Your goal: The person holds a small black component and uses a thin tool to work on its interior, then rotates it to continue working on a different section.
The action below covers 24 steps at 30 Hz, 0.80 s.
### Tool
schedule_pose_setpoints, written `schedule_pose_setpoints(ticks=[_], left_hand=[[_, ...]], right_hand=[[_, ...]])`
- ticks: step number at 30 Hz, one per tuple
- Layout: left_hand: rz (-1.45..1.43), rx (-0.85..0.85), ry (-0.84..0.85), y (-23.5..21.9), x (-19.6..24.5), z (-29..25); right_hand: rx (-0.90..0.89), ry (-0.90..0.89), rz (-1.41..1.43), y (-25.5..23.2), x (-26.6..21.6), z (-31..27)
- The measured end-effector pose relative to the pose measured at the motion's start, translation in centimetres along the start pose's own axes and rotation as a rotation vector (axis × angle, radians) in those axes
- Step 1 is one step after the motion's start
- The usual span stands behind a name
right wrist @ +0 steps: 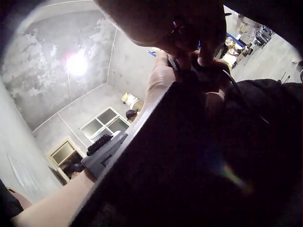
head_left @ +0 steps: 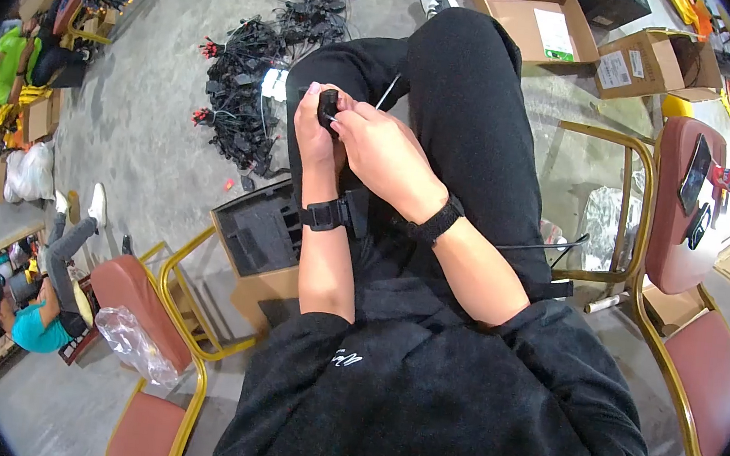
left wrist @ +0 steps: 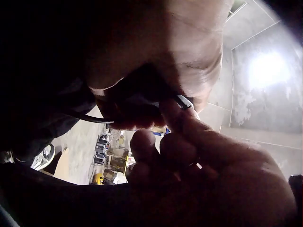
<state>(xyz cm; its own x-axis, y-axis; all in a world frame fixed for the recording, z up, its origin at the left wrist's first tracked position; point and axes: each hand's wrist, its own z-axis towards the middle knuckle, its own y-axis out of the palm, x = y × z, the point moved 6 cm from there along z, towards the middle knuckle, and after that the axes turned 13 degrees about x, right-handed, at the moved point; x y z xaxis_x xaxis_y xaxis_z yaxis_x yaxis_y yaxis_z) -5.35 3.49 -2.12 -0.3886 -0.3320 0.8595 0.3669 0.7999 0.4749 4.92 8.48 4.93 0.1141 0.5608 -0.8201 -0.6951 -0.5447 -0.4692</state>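
Observation:
Above the person's lap, the left hand [head_left: 311, 132] grips a small black plastic piece [head_left: 328, 105] that stands upright between thumb and fingers. Pressed close beside it, the right hand [head_left: 391, 157] pinches something small and thin at the piece's lower edge; I cannot tell what it is. A thin cable [head_left: 389, 91] sticks out past the right hand over the dark trousers. That hand's fingers hide much of the work. In the left wrist view, a small shiny tip [left wrist: 183, 101] shows between the fingertips, and a dark cable [left wrist: 90, 117] curves in from the left.
A heap of black cabled devices [head_left: 241, 92] lies on the floor ahead. An open black case [head_left: 261, 230] sits by the left forearm. Chairs stand on both sides, one with a phone and a can [head_left: 725, 180] on its seat [head_left: 674, 245]. Open cardboard boxes [head_left: 635, 70] are at upper right.

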Motion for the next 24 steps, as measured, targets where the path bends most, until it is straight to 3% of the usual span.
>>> schedule_pose_setpoints(ticks=[3, 7, 11, 13, 17, 24], left_hand=[[0.022, 0.039, 0.040, 0.0, 0.1, -0.1], [-0.020, 0.064, 0.022, -0.3, -0.2, 0.0], [-0.022, -0.009, 0.039, 0.1, 0.1, -0.2], [-0.161, -0.014, 0.008, 0.0, 0.0, -0.2], [-0.161, -0.044, -0.002, 0.2, 0.2, -0.3], [0.022, 0.043, 0.027, -0.6, -0.1, 0.0]], right_hand=[[0.022, 0.020, 0.051, -0.1, 0.0, 0.0], [-0.091, 0.174, 0.043, 0.3, 0.4, -0.2], [-0.162, 0.287, 0.093, 0.8, 0.8, -0.4], [-0.117, 0.228, 0.108, 0.8, 0.7, -0.2], [-0.005, 0.087, 0.110, 0.5, 0.3, -0.2], [0.054, -0.081, 0.029, -0.4, -0.5, 0.2]])
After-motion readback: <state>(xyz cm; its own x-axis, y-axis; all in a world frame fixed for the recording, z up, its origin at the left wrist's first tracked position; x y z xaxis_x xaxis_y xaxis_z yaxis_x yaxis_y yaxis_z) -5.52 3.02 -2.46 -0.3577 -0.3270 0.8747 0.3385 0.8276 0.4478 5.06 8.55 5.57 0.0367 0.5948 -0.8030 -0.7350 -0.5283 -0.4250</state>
